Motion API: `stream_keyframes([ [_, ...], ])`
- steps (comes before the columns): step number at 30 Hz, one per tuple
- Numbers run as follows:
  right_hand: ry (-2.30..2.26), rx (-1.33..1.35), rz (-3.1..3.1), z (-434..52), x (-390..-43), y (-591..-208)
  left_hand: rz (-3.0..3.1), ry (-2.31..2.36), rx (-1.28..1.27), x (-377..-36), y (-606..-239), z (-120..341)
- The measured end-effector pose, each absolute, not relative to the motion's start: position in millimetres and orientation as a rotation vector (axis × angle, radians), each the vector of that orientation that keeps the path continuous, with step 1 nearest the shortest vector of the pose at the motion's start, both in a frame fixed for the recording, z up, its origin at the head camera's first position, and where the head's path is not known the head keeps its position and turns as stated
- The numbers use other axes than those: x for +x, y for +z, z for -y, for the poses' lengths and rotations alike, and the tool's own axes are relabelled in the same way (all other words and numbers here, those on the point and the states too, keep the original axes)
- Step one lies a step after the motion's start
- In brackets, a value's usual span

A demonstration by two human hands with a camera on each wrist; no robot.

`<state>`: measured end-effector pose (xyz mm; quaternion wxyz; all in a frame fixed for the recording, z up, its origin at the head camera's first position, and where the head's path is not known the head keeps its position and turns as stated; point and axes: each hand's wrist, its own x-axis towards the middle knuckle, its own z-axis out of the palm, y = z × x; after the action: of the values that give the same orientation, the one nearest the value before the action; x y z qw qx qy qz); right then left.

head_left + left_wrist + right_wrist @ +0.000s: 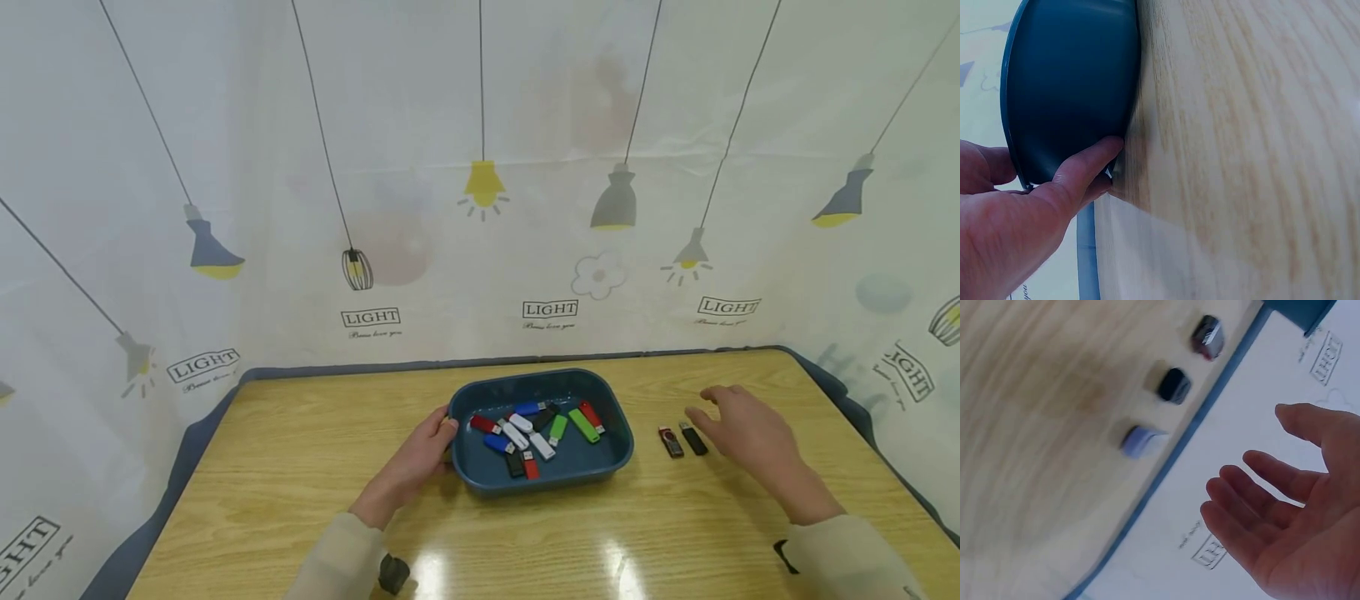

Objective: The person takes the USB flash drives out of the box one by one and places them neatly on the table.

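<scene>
The left hand (416, 462) grips the blue tray (617, 427) at its 9 o'clock rim: the thumb sits over the lip, and the left wrist view shows the fingers (1085, 165) curled against the tray's (1066, 81) outer wall where it meets the wooden table (1247, 150). The tray rests flat near the table's (300, 492) centre.

The right hand (742, 433) holds nothing. Its fingers are spread and relaxed, palm down, above the table at 3 o'clock from the tray. In the right wrist view the open palm (1297, 512) is clear of everything.

Just at 9 o'clock from that hand, 2 USB sticks lie side by side on the wood: a dark red one (671, 442) nearer the tray and a black one (693, 438) beside it. The right wrist view shows them in a row, red (1207, 336) then black (1174, 385), with a 3rd, bluish stick (1138, 440) after them, blurred.

Inside the tray lies a loose heap of sticks: a green one (583, 425) toward 3 o'clock, a white one (542, 446) near the middle, a blue one (497, 443) toward 8 o'clock, others red and black.

A curtain printed with lamps (483, 183) hangs around the table.
</scene>
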<state>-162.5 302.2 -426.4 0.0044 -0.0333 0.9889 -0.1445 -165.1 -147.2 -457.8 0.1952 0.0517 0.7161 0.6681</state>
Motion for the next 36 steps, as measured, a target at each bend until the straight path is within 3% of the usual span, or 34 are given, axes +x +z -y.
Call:
stream_keyframes([
  [20, -0.681, -0.484, -3.284, -211, -156, -398, -2.007, 1.865, 0.17, -167, -461, 150],
  [36, -0.535, -0.59, -3.179, -153, -179, -426, -1.99, 1.878, 0.183, -167, -461, 150],
])
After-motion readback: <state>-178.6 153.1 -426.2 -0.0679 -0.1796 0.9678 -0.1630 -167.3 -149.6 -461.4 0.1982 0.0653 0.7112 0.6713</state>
